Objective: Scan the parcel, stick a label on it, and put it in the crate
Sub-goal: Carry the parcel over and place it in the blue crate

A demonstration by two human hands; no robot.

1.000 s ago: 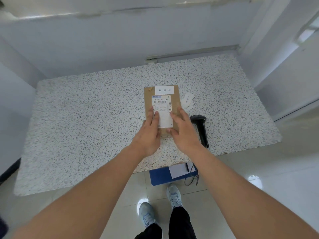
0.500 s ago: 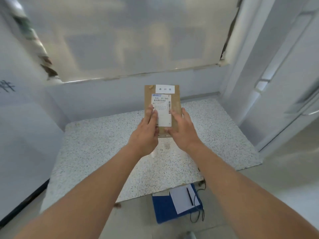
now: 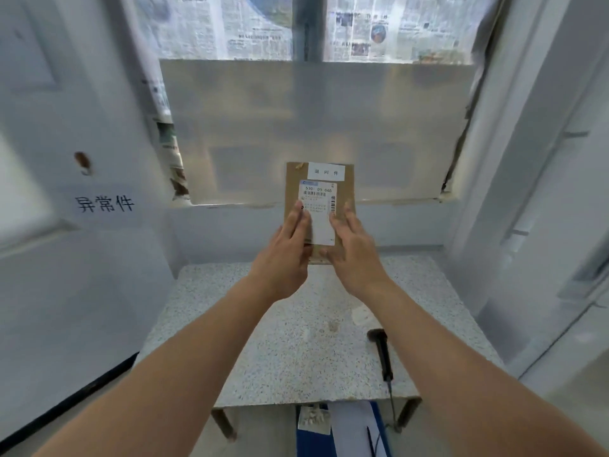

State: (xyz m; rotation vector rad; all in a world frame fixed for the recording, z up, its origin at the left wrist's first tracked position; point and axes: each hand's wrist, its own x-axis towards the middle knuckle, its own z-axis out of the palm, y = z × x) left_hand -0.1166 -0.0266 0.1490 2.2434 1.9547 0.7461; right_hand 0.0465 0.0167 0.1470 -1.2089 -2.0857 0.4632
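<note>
Holding the parcel (image 3: 319, 206) up in front of you, above the speckled table (image 3: 296, 351), you grip its lower end with both hands: left hand (image 3: 286, 255) and right hand (image 3: 354, 255) clasp it, fingers lying flat on the face beside the shipping label (image 3: 318, 206). The scanner (image 3: 382, 352) lies on the table at right.

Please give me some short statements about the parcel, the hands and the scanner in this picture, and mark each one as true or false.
1. Both hands hold the parcel up above the table. True: the left hand and right hand grip its lower part.
2. The scanner is in the right hand. False: it lies on the table, to the right.
3. The parcel carries a white label with a barcode. True.
4. The parcel lies flat on the table. False: it is lifted clear of it.
5. A blue thing sits under the table. True.
</note>
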